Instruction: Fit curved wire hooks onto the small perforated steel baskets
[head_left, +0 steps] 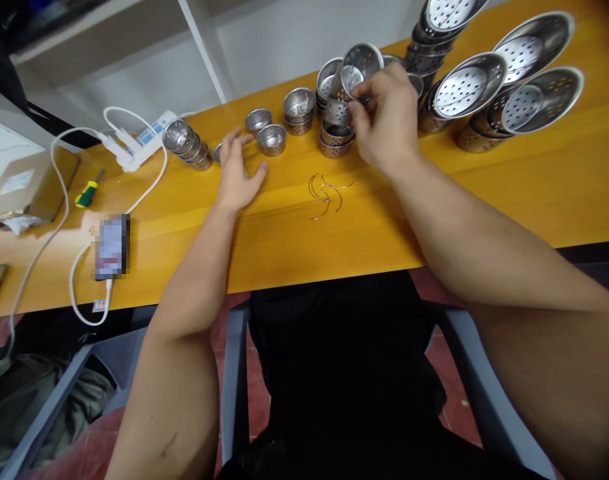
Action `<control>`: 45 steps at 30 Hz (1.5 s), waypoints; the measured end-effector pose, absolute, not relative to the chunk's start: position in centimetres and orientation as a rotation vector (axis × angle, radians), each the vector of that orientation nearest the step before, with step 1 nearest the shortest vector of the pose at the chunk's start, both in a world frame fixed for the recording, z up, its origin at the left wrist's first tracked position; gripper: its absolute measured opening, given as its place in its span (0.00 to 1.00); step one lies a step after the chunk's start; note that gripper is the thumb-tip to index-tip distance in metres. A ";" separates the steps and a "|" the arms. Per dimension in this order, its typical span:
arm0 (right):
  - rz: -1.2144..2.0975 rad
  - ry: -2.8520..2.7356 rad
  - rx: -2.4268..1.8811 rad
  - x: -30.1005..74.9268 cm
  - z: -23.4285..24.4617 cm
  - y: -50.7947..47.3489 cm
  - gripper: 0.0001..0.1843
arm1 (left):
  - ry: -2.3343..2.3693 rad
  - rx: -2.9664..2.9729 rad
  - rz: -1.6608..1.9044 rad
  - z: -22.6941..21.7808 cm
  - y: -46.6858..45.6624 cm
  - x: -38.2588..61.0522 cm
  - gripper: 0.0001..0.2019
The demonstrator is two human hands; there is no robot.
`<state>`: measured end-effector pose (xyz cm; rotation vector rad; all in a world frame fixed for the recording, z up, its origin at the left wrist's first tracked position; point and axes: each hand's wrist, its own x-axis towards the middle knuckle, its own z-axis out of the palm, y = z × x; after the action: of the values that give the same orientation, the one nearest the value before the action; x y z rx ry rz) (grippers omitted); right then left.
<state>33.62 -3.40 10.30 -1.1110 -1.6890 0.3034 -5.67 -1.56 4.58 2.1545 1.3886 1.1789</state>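
Note:
My right hand (388,120) pinches the rim of a perforated metal cup (363,61), thumb against fingers. This cup is tilted with its mouth toward me, above a short stack of similar cups (335,148); whether it touches them I cannot tell. My left hand (238,175) has its fingers apart and holds nothing. It is over the table beside a small cup (217,154), which its fingers partly hide. Two shallow cups, one in front (272,141) and one behind (258,120), stand just right of its fingertips. Several thin curved wires (326,195) lie between my hands.
Tall stacks of perforated cups (462,93) lean at the right. A tilted cup stack (187,145) stands at the left, near a white power strip (147,143). A phone (111,247) on a cable, a screwdriver (88,193) and a cardboard box (32,187) lie farther left.

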 end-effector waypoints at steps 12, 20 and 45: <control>0.426 -1.679 -0.872 30.7 11.6 -7.4 0.11 | 1.175 2.163 1.185 5.6 -4.2 -2.5 0.50; 0.814 -1.901 -0.718 26.7 9.0 -8.8 0.24 | 0.988 2.108 1.143 2.2 -3.2 -0.1 0.63; 0.627 -2.267 -0.294 29.9 10.6 -7.9 0.16 | 0.681 1.712 0.939 6.9 -7.5 0.0 0.38</control>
<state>29.90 -7.95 10.62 -0.2943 -2.2673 0.6273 0.01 -7.55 6.91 1.7118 0.6807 0.9391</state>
